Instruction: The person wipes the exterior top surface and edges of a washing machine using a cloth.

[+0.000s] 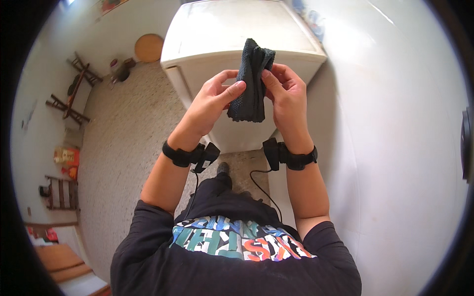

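A dark grey textured cloth point(251, 85), folded into a narrow strip, is held up between my two hands in front of a white cabinet-like appliance point(237, 27). My left hand point(214, 94) grips its left edge, with the thumb on the near face and the fingers partly hidden behind. On the other side, my right hand point(287, 88) pinches the upper right fold between thumb and fingers. The cloth's lower end hangs free. Each wrist wears a black strap with a small black device and a cable.
A white wall point(389, 129) runs close on my right. Along the left wall stand wooden stools or racks point(61, 192), a dark pot point(121, 72), a round wooden board point(149, 48) and red-and-yellow bags point(67, 156). Wooden furniture point(61, 261) is at the lower left.
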`<state>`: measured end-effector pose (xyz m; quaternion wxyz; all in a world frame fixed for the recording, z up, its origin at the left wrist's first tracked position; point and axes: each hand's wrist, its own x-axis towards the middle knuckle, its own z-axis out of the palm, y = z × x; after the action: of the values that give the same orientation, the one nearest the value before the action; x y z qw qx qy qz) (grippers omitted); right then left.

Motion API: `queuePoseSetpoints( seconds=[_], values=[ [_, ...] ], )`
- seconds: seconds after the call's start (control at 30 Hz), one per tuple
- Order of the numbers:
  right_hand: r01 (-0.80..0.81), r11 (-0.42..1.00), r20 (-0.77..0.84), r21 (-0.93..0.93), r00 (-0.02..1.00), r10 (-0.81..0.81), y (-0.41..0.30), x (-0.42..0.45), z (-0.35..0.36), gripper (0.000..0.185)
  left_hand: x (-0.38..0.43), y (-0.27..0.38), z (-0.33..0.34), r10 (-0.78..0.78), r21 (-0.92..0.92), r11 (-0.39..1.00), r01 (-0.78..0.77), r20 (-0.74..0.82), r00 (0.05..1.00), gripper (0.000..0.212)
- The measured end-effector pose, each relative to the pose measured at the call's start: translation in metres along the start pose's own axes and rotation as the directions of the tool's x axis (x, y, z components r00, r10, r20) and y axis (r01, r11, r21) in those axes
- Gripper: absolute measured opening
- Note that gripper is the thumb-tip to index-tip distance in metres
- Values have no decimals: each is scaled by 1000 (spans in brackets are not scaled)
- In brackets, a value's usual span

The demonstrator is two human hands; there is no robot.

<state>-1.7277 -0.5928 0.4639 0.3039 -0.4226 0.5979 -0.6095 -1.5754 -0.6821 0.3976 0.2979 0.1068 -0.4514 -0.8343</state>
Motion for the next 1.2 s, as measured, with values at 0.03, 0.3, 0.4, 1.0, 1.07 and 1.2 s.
queuePoseSetpoints(
  seconds=[0.03, 0.3, 0.4, 1.0, 1.07, 1.2],
  values=[
    [30, 999, 5, -26, 1000, -30, -5, -3, 7, 25, -4, 3, 2, 66, 15, 998, -65, -21, 998, 51],
    [52, 974, 174, -222, 985, -13, 11, -25, 41, 30, -48, -10, -11, 275, 171, 957, -235, -277, 921, 32],
    [-216, 968, 158, 132, 968, 194, 38, -25, 29, 24, -62, -21, -17, 174, -103, 969, -225, -363, 915, 29],
    [-551, 805, 426, 222, 797, 428, 38, -66, 64, 19, -147, -62, -2, -16, -388, 883, -266, -591, 807, 56],
    [-528, 844, 460, 94, 775, 434, 37, -64, 69, 19, -148, -68, -4, 6, -408, 870, -277, -553, 833, 57],
    [-458, 889, 436, 14, 803, 406, 37, -56, 79, 22, -153, -62, -13, -92, -315, 937, -149, -636, 767, 36]
  ],
)
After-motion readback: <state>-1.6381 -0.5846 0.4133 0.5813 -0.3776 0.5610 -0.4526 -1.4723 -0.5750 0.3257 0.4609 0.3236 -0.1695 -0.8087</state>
